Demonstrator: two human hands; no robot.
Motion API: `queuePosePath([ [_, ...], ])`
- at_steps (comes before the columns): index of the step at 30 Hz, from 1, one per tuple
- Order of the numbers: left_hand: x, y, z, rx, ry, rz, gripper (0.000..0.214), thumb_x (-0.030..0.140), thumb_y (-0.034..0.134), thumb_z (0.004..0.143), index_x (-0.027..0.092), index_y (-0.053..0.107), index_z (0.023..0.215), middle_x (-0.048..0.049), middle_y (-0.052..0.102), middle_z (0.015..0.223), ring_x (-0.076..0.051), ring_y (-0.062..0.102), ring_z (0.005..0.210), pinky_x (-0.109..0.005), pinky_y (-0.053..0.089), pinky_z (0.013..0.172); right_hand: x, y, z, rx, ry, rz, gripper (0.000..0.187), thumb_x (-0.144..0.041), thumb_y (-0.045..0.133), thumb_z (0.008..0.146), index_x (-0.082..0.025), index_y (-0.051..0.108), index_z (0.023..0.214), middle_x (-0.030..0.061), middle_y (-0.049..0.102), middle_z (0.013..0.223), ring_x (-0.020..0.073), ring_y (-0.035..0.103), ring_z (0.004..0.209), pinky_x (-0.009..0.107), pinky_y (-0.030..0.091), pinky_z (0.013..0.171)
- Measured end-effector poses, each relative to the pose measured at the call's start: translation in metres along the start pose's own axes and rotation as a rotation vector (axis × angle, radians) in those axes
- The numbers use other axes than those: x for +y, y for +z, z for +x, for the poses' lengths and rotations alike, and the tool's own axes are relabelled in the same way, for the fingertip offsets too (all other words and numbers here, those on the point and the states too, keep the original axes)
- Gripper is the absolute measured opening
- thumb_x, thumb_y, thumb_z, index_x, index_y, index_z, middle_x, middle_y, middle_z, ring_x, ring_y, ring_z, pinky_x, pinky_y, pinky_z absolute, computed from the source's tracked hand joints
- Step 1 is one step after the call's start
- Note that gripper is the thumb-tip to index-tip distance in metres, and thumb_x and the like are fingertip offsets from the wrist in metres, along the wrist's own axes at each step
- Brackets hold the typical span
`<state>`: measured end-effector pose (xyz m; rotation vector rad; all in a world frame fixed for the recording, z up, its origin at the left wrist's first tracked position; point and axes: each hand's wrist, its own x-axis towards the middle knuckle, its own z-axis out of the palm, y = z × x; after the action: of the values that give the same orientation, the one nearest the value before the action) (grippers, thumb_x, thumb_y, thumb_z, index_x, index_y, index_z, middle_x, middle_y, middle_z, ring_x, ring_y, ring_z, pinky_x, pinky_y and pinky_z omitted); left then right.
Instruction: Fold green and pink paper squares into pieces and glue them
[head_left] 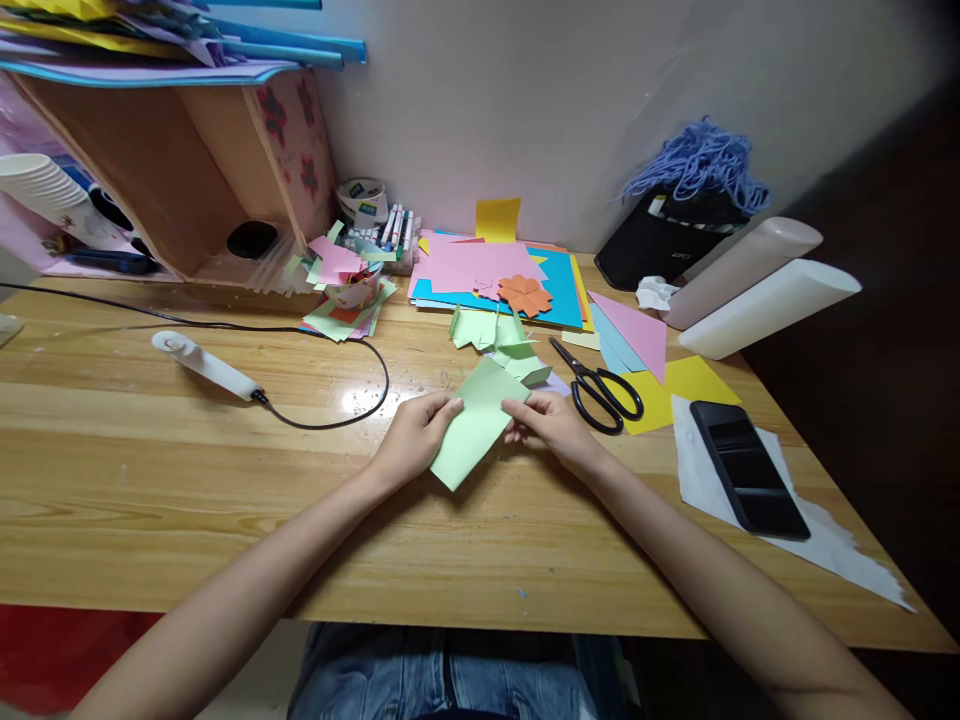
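A light green sheet of paper is held above the wooden table, tilted, between both hands. My left hand pinches its left edge, thumb on top. On the opposite edge my right hand grips it the same way, with some fingers tucked underneath. Just behind the sheet lie folded and cut light green paper pieces. Black-handled scissors rest to the right of my right hand, blades pointing away to the back left. An orange paper flower sits farther back on a stack of coloured paper.
A white glue gun with a black cable lies at left. Behind it stand a cup of paper scraps and several markers. At right are a phone, yellow paper, white rolls and blue yarn. A box stands back left.
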<state>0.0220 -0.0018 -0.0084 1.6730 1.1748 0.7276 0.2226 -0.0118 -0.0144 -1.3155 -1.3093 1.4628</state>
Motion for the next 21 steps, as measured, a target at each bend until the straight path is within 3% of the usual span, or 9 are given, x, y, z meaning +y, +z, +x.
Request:
queuePosePath([
  [6, -0.001, 0.001, 0.000, 0.008, 0.016, -0.001, 0.035, 0.040, 0.041, 0.084, 0.016, 0.044, 0.059, 0.0031, 0.038, 0.057, -0.010, 0.036, 0.055, -0.022, 0.027, 0.050, -0.001, 0.002, 0.000, 0.066, -0.015, 0.059, 0.043, -0.053, 0.052, 0.077, -0.014, 0.059, 0.059, 0.0025, 0.062, 0.053, 0.0088, 0.053, 0.046, 0.020, 0.042, 0.047],
  [12, -0.001, 0.002, -0.001, 0.032, 0.022, -0.032, 0.035, 0.040, 0.041, 0.084, 0.015, 0.046, 0.059, 0.0030, 0.043, 0.057, -0.009, 0.039, 0.055, -0.021, 0.029, 0.051, -0.005, 0.011, -0.006, -0.191, 0.100, 0.004, 0.035, -0.046, 0.066, 0.067, -0.012, 0.064, 0.074, 0.0043, 0.065, 0.065, 0.0127, 0.058, 0.058, 0.025, 0.046, 0.058],
  [15, 0.001, 0.004, -0.002, 0.002, -0.019, -0.084, 0.036, 0.042, 0.045, 0.082, 0.014, 0.047, 0.059, 0.0032, 0.043, 0.056, -0.009, 0.039, 0.053, -0.020, 0.029, 0.048, -0.005, 0.012, -0.005, -0.109, 0.086, 0.027, 0.034, -0.046, 0.063, 0.070, -0.012, 0.063, 0.071, 0.0029, 0.063, 0.064, 0.0117, 0.056, 0.057, 0.025, 0.044, 0.058],
  [18, 0.004, 0.005, -0.003, -0.119, -0.101, -0.192, 0.034, 0.044, 0.050, 0.078, 0.012, 0.053, 0.065, 0.0025, 0.048, 0.056, -0.008, 0.043, 0.050, -0.019, 0.033, 0.045, -0.004, 0.009, -0.004, 0.018, 0.053, 0.034, 0.034, -0.046, 0.064, 0.069, -0.013, 0.059, 0.063, 0.0005, 0.059, 0.062, 0.0102, 0.053, 0.056, 0.023, 0.041, 0.055],
  [21, 0.006, 0.005, -0.002, -0.144, -0.169, -0.264, 0.034, 0.044, 0.054, 0.075, 0.012, 0.053, 0.065, 0.0023, 0.050, 0.054, -0.008, 0.047, 0.046, -0.019, 0.037, 0.043, -0.005, 0.008, -0.004, -0.018, 0.076, 0.038, 0.034, -0.046, 0.064, 0.067, -0.013, 0.058, 0.062, -0.0001, 0.058, 0.061, 0.0103, 0.052, 0.057, 0.023, 0.039, 0.055],
])
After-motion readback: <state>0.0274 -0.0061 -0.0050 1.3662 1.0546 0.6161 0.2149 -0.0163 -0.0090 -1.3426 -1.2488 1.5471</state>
